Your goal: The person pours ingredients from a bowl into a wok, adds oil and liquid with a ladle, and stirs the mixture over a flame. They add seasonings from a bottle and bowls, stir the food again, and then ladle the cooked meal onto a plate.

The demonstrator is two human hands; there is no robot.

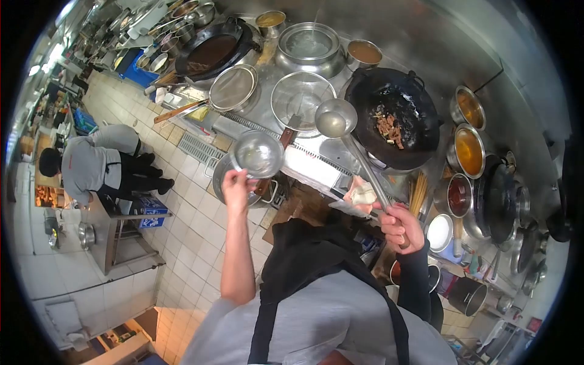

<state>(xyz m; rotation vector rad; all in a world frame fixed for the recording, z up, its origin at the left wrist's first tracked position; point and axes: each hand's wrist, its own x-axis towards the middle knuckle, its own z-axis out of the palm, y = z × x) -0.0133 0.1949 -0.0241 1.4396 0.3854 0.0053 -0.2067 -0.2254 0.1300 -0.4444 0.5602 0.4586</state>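
My left hand (238,187) grips the rim of a metal bowl (258,154), held out over the front edge of the stove. Little can be made out inside the bowl. My right hand (401,227) is wrapped around the handle of a long ladle (336,118). The ladle's round cup hangs just left of a black wok (420,146), apart from the meat. Browned pieces of meat (388,126) lie in the wok. A crumpled cloth (361,192) lies on the stove edge near my right hand.
A wire strainer (303,102) sits behind the ladle, near a lidded pot (309,44). Bowls of orange liquid (470,150) and red sauce (458,195) stand at the right. Another wok (210,53) is at the back left. A co-worker (91,164) bends over a counter at the left.
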